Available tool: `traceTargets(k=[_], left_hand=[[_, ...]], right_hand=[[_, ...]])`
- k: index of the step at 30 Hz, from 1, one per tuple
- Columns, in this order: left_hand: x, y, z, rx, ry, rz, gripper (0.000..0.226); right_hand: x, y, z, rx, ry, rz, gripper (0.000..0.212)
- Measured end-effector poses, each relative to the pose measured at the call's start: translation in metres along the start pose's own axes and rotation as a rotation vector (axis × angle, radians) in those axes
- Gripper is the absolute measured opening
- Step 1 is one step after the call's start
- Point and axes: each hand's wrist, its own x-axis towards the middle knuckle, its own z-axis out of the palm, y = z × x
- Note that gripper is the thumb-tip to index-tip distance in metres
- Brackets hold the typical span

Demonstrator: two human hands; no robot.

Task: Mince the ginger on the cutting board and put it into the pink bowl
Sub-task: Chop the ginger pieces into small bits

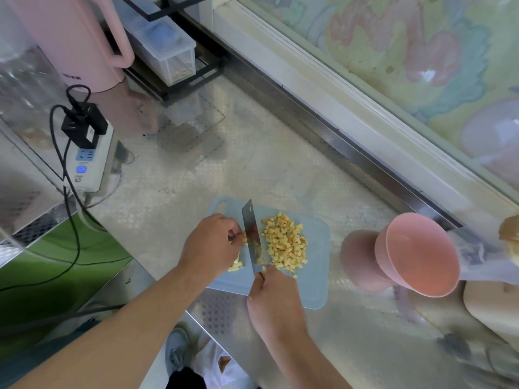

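Knife (252,237) upright on blue cutting board (317,276) — diced ginger (286,245) beside it, pink bowl (418,256) nearby.

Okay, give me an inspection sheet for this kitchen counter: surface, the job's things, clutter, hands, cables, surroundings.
Surface: embossed shiny metal counter.
Job's things: pale blue plastic cutting board holds a pile of diced yellow ginger right of the steel cleaver blade; uncut ginger strips left of it. Pink round bowl stands right of the board, empty.
Clutter: clear plastic bag beside the bowl; beige board at the right edge.
Hands: left hand holds the strips; right hand grips the cleaver.
Cables: black cables run from a white power strip.
Surroundings: pink kettle, clear lidded container, patterned window.
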Motion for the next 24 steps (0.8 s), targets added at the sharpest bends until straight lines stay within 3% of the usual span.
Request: traceTargets(k=[11, 20, 24], left_hand=[[0.002, -0.003, 0.005, 0.013, 0.008, -0.008, 0.009], [0.001, 0.000, 0.006, -0.033, -0.017, -0.007, 0.004], [0.002, 0.001, 0.008, -0.029, -0.024, 0.003, 0.005]], right_hand=[[0.003, -0.012, -0.001, -0.055, -0.068, 0.075, 0.007], [0.001, -0.014, 0.004, -0.036, -0.079, 0.112, 0.008], [-0.001, -0.004, 0.006, 0.047, -0.017, 0.067, 0.022]])
